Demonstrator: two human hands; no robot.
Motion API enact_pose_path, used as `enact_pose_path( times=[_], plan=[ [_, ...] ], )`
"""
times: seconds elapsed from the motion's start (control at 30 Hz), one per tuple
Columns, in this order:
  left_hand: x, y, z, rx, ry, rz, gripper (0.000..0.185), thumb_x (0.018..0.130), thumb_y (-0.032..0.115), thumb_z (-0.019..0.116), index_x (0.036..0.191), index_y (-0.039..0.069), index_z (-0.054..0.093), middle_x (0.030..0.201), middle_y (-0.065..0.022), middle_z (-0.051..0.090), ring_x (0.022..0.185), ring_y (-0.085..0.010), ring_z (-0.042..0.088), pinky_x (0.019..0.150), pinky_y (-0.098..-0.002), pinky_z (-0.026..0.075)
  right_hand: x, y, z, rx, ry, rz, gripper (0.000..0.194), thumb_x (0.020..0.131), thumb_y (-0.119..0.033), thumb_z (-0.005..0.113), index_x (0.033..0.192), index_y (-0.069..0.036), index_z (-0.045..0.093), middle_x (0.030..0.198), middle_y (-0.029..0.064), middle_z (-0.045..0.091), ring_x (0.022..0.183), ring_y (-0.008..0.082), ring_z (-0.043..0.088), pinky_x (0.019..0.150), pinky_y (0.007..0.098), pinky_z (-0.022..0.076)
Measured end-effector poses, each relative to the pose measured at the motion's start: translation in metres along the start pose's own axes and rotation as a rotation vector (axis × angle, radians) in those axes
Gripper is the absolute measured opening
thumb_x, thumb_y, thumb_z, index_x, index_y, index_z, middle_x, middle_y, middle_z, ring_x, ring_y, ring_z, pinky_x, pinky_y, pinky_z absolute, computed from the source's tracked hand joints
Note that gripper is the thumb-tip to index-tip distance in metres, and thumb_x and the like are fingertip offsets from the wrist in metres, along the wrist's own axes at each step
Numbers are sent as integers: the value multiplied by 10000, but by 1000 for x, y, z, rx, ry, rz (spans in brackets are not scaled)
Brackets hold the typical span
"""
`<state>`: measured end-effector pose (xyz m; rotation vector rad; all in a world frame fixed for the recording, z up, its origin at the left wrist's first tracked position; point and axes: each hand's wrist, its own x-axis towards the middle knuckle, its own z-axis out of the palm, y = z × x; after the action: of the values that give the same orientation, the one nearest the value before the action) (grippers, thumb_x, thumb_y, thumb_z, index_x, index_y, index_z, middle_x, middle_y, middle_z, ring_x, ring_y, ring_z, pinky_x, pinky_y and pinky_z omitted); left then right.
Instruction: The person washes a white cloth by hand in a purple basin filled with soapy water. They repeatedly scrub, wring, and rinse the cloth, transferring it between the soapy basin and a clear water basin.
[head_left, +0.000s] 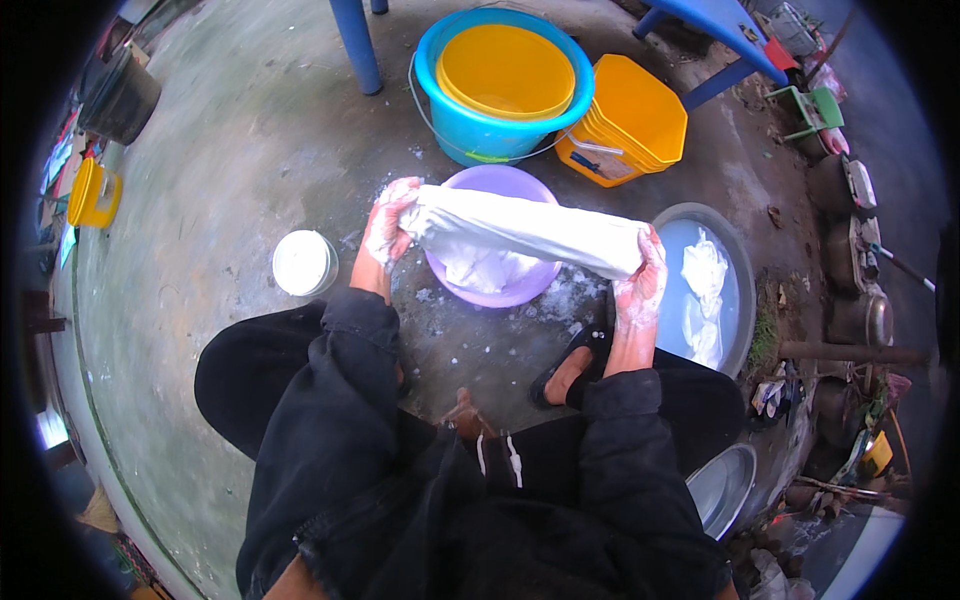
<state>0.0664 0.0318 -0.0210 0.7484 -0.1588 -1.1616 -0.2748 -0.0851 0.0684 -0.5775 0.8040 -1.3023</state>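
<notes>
A wet white cloth (525, 225) is stretched sideways between my two hands, over a purple plastic basin (504, 298). My left hand (394, 217) grips its left end, with suds on the fingers and wrist. Its right end, a little lower, is in my right hand (645, 270), which is also foamy. More white, sudsy fabric (487, 268) lies inside the purple basin beneath the cloth; the cloth hides part of it. To the right, a large grey basin (745, 262) holds bluish water and a bunched white cloth (703, 277).
A blue bucket (480, 139) with a yellow bucket (506, 67) nested in it stands beyond the purple basin, beside yellow square buckets (630, 120). A white-lidded tub (304, 262) is at left. Blue plastic legs (356, 45) rise behind. A metal basin (724, 487) sits lower right.
</notes>
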Motion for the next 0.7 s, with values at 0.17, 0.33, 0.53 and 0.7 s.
enact_pose_path(
  times=[0.17, 0.33, 0.53, 0.7],
  plan=[
    [4, 6, -8, -79, -21, 47, 198, 739, -32, 522, 929, -5, 570, 899, -100, 587, 861, -230, 600, 757, -334, 506, -13, -11, 24, 196, -65, 94, 313, 846, -90, 506, 1142, 10, 487, 1087, 156, 573, 1025, 293, 573, 929, 406, 465],
    [0, -7, 37, 394, -249, 127, 369, 750, 218, 549, 1042, 5, 618, 1043, -95, 614, 920, -189, 574, 815, -314, 471, -24, -6, 44, 58, -166, 138, 376, 863, -81, 467, 1226, 10, 429, 1142, 148, 541, 1077, 267, 542, 951, 384, 443],
    [-38, -57, 145, 788, -392, -127, 496, 840, 393, 636, 1157, 17, 566, 1113, -83, 586, 1067, -178, 517, 906, -303, 406, -31, 25, 59, -314, -280, 190, 340, 864, -56, 503, 1198, 0, 479, 1101, 102, 552, 1000, 174, 555, 881, 289, 448],
    [-21, -42, 125, 662, -161, -146, 241, 767, 235, 727, 847, 48, 599, 842, -44, 628, 746, -110, 588, 652, -250, 477, -21, 28, 43, -753, -163, -3, 199, 866, -63, 544, 1053, -8, 586, 967, 62, 608, 925, 131, 560, 812, 255, 446]
  ],
)
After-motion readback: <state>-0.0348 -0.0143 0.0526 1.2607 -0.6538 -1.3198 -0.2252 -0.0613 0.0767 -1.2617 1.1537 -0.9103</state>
